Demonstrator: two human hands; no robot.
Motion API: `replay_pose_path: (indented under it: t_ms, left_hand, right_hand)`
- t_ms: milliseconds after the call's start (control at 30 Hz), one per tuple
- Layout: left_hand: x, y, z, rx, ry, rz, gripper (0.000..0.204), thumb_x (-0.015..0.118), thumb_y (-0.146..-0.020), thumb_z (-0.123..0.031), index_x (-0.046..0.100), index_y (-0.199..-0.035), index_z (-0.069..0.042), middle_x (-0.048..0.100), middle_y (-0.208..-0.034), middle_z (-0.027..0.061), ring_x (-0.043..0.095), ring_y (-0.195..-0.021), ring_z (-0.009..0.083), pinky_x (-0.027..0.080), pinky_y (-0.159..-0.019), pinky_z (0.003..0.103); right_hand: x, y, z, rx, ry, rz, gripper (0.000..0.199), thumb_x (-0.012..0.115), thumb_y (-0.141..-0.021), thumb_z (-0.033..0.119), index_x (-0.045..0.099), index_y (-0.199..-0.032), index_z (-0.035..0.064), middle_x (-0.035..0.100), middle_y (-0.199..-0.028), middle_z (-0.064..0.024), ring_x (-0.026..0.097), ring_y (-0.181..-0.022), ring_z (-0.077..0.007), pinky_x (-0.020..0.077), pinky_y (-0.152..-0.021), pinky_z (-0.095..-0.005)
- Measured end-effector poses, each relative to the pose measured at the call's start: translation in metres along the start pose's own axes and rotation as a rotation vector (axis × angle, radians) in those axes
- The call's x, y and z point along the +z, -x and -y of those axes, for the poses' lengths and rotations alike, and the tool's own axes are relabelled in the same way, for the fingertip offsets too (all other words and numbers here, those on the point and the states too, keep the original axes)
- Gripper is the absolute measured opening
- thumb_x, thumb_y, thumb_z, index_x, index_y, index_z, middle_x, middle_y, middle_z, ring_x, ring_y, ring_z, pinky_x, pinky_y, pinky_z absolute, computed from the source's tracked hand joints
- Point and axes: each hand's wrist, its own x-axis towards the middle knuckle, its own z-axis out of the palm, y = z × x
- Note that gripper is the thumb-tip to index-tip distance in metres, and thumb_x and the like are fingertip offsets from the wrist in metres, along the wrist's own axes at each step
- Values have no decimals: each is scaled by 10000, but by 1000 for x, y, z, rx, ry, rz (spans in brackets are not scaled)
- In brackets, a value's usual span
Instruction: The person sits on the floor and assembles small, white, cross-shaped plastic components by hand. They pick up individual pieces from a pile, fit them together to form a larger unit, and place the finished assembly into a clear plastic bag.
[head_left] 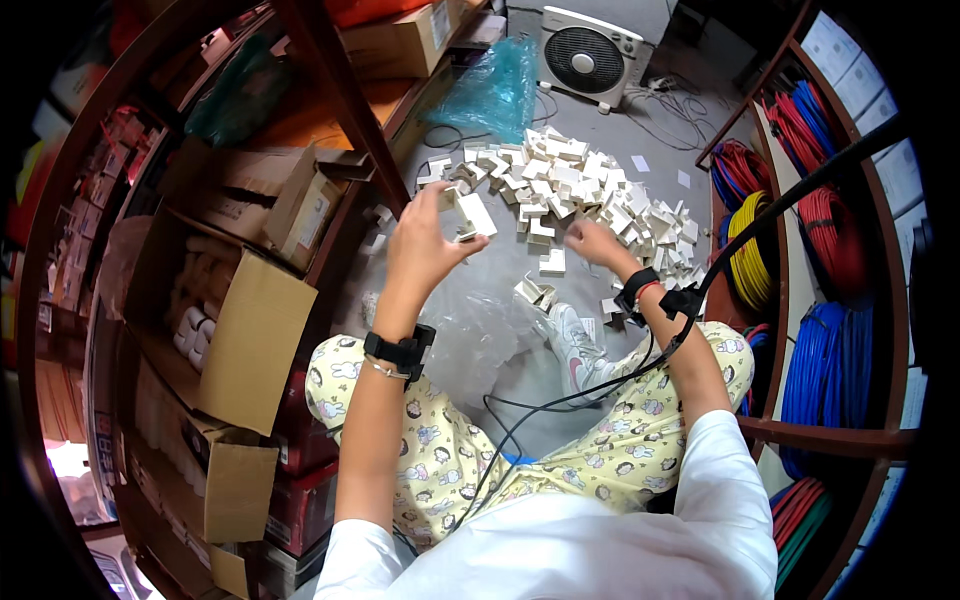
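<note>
A big heap of white plastic angled fittings [570, 175], L-shaped and channel-like, covers the grey floor ahead of me. My left hand [425, 240] is raised to the left of the heap, thumb and fingers curved around a few white fittings [476, 216] held together. At the heap's near edge is my right hand [597, 244], its fingers curled in and slightly smeared; what lies in them, if anything, is hidden. A few loose fittings [536, 291] lie nearer to me, beside my shoe [575, 345].
A clear plastic bag [460, 335] lies on the floor between my knees. Open cardboard boxes [255, 340] crowd the left shelf. On the right rack sit coils of coloured cable [750, 250]. A box fan [590, 62] and teal plastic bag [490, 90] are behind the heap. Black cables [540, 405] cross my lap.
</note>
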Motion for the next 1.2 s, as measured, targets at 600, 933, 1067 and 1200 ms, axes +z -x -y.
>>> replay_pose_path:
  t_ms: [600, 933, 1067, 1200]
  left_hand:
    - [-7, -9, -9, -133, 136, -19, 705, 790, -659, -383, 455, -1189, -62, 599, -1050, 169, 609, -947, 327, 489, -785, 389]
    - [6, -8, 15, -681, 1015, -5, 628, 605, -812, -588, 492, -1142, -65, 565, -1055, 110, 581, -942, 175, 480, -797, 326]
    - [4, -11, 18, -724, 1413, 28, 553, 536, -870, -568, 515, -1152, -93, 587, -1062, 65, 580, -952, 165, 475, -836, 333]
    - [9, -13, 24, -701, 1533, -109, 521, 524, -889, -542, 545, -1142, -87, 608, -1056, 57, 582, -958, 170, 475, -849, 342]
  right_hand:
    - [181, 0, -51, 81, 365, 282, 389, 458, -832, 276, 635, -1089, 44, 557, -1247, -107, 380, -1288, -310, 308, -1006, -515]
    - [86, -36, 3, -203, 216, -179, 281, 488, -833, 229, 641, -930, 14, 569, -1106, -121, 485, -1105, -330, 346, -926, -587]
    - [12, -38, 51, -383, 109, -235, 283, 523, -808, 184, 636, -975, -14, 565, -1097, -170, 516, -1039, -348, 401, -934, -408]
    - [-57, -12, 122, -223, -572, -105, 320, 486, -889, 185, 614, -1103, -15, 581, -1177, -113, 487, -1159, -242, 352, -1005, -356]
